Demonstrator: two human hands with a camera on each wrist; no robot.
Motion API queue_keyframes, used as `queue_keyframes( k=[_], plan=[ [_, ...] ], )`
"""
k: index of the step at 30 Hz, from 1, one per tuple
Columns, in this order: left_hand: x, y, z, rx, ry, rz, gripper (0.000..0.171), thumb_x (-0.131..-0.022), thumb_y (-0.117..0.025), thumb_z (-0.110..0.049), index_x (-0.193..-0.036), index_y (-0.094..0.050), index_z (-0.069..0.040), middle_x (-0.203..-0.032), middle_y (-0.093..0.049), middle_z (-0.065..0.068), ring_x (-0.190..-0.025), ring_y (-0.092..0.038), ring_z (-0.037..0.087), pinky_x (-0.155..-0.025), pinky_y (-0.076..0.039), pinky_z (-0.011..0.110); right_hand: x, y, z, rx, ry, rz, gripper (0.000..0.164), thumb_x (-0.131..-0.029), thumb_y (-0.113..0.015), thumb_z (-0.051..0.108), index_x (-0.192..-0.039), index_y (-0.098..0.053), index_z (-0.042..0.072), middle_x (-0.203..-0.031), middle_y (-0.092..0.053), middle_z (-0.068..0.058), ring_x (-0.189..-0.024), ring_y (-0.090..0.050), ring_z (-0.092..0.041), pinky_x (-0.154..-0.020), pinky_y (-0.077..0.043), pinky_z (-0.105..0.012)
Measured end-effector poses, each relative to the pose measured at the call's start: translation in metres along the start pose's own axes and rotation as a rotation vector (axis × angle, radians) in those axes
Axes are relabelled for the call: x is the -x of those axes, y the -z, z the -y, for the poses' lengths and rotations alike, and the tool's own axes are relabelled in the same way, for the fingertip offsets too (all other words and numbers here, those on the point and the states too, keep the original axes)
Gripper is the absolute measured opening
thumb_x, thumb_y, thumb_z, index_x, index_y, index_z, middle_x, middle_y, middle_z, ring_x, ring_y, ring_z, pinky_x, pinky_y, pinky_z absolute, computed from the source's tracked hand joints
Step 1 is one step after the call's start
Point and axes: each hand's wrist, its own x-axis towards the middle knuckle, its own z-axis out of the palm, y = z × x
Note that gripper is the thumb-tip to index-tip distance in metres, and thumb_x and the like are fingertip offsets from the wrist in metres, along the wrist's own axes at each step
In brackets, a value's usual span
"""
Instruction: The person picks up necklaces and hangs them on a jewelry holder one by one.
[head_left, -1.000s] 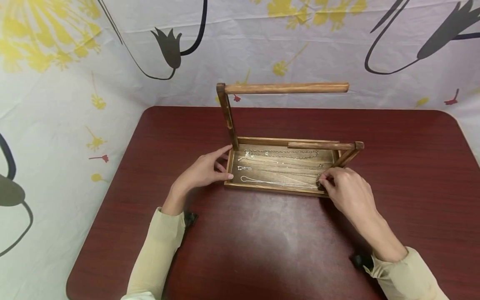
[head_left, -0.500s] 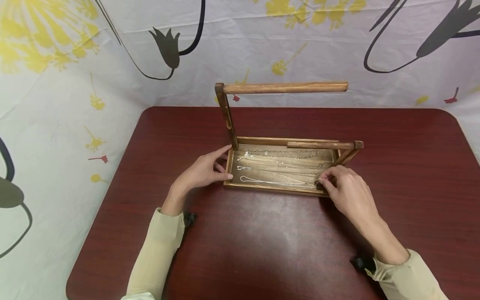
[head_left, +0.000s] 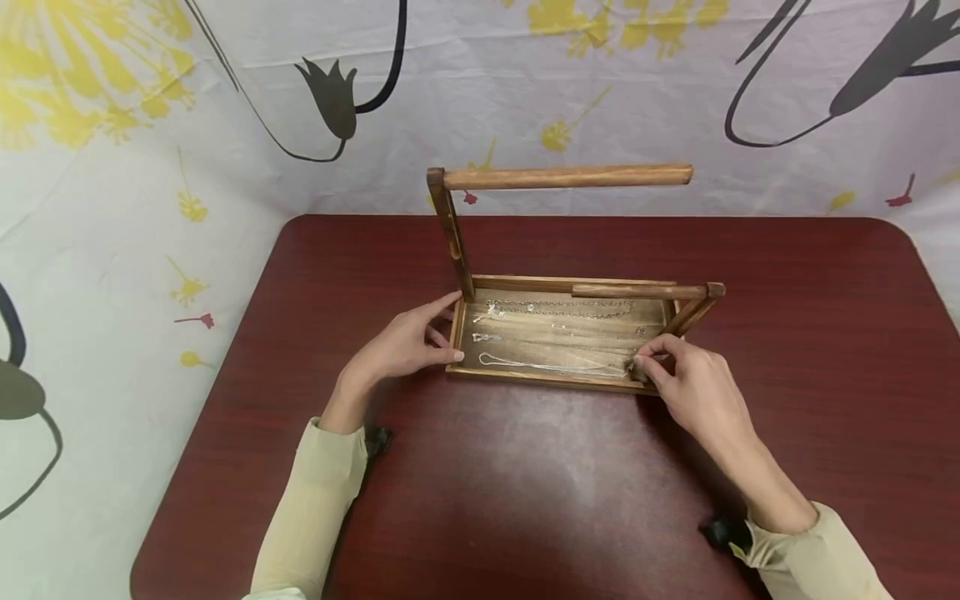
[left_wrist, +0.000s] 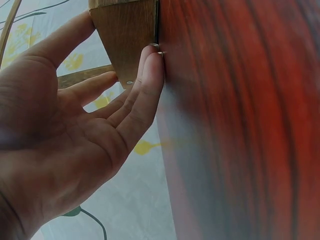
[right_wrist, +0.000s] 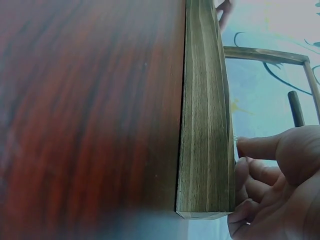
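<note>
A shallow wooden tray [head_left: 555, 382] lies on the table with several thin necklaces laid lengthwise in it. At its front right corner, my right hand [head_left: 697, 387] pinches the end of the nearest silver necklace [head_left: 517, 363] between thumb and fingers. A thin glint shows at those fingertips in the right wrist view, beside the tray's side wall [right_wrist: 205, 120]. My left hand [head_left: 405, 342] touches the tray's left end, thumb and index finger spread to its two corners. In the left wrist view its fingers look fairly straight against the wooden end wall [left_wrist: 127, 37].
From the tray's left end rises a tall post [head_left: 450, 233] with a round bar [head_left: 566, 177] on top. A shorter post [head_left: 692, 310] and bar [head_left: 637, 292] stand at the right end, close to my right hand. The dark red table [head_left: 555, 483] meets a patterned cloth [head_left: 465, 100] behind.
My right fingertips have shifted very slightly at the tray's front right corner, still pinching the necklace end. The left hand keeps its place; the whole view has drifted slightly.
</note>
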Motion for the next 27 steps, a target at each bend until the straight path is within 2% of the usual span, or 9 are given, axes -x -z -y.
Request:
queue_keyframes(
  k=[2,6,10,13,16,22,27],
  plan=[
    [0.001,0.000,0.001,-0.001,-0.005,0.002,0.091,-0.085,-0.081,-0.022,-0.159,-0.027,-0.022,-0.131,-0.058,0.006,-0.089,-0.069,0.013,-0.080,-0.055,0.031,0.001,0.000,-0.001,-0.018,-0.013,-0.003,0.007,-0.095,-0.070,0.023,-0.094,-0.069,0.017,-0.054,-0.039,0.005,-0.047,-0.028,-0.008,-0.045,-0.025,-0.029],
    [0.001,-0.001,0.001,-0.006,-0.006,0.002,0.091,-0.085,-0.081,-0.022,-0.159,-0.027,-0.023,-0.131,-0.058,0.006,-0.089,-0.068,0.013,-0.080,-0.055,0.031,0.001,0.000,-0.002,-0.058,0.001,-0.021,0.005,-0.095,-0.070,0.022,-0.094,-0.070,0.017,-0.055,-0.042,0.004,-0.045,-0.026,-0.005,-0.044,-0.024,-0.028],
    [0.001,0.000,0.001,-0.015,-0.005,0.003,0.091,-0.086,-0.080,-0.023,-0.159,-0.026,-0.023,-0.131,-0.057,0.006,-0.090,-0.068,0.013,-0.080,-0.055,0.032,-0.003,0.002,-0.003,-0.151,0.015,-0.019,0.006,-0.095,-0.069,0.020,-0.093,-0.069,0.015,-0.068,-0.063,0.000,-0.053,-0.043,-0.004,-0.050,-0.032,-0.024],
    [0.000,0.000,0.001,-0.030,-0.007,0.005,0.091,-0.086,-0.080,-0.024,-0.159,-0.026,-0.023,-0.132,-0.056,0.006,-0.090,-0.067,0.013,-0.080,-0.055,0.032,-0.005,0.004,-0.002,-0.252,0.011,0.010,0.007,-0.097,-0.067,0.017,-0.092,-0.068,0.011,-0.086,-0.074,-0.003,-0.070,-0.060,-0.004,-0.061,-0.038,-0.018],
    [0.000,0.000,0.001,-0.039,-0.004,0.006,0.090,-0.086,-0.080,-0.024,-0.159,-0.026,-0.022,-0.132,-0.056,0.006,-0.090,-0.067,0.013,-0.081,-0.054,0.032,-0.007,0.006,-0.002,-0.339,0.004,0.052,0.008,-0.099,-0.064,0.014,-0.094,-0.067,0.008,-0.092,-0.075,-0.005,-0.080,-0.068,-0.009,-0.066,-0.042,-0.014],
    [0.000,0.000,0.001,-0.049,-0.002,0.001,0.089,-0.087,-0.079,-0.026,-0.159,-0.026,-0.022,-0.132,-0.056,0.006,-0.089,-0.067,0.013,-0.080,-0.054,0.031,-0.009,0.005,-0.002,-0.531,-0.024,0.114,0.011,-0.100,-0.061,0.010,-0.100,-0.065,0.000,-0.093,-0.074,-0.003,-0.086,-0.068,-0.005,-0.071,-0.048,-0.014],
    [0.000,-0.001,0.001,-0.059,-0.001,-0.003,0.087,-0.088,-0.078,-0.029,-0.159,-0.027,-0.021,-0.132,-0.056,0.005,-0.087,-0.067,0.012,-0.079,-0.054,0.031,-0.009,0.005,-0.003,-0.766,-0.054,0.155,0.013,-0.101,-0.058,0.007,-0.100,-0.060,-0.005,-0.091,-0.072,0.003,-0.086,-0.068,-0.004,-0.076,-0.051,-0.016]
  ],
)
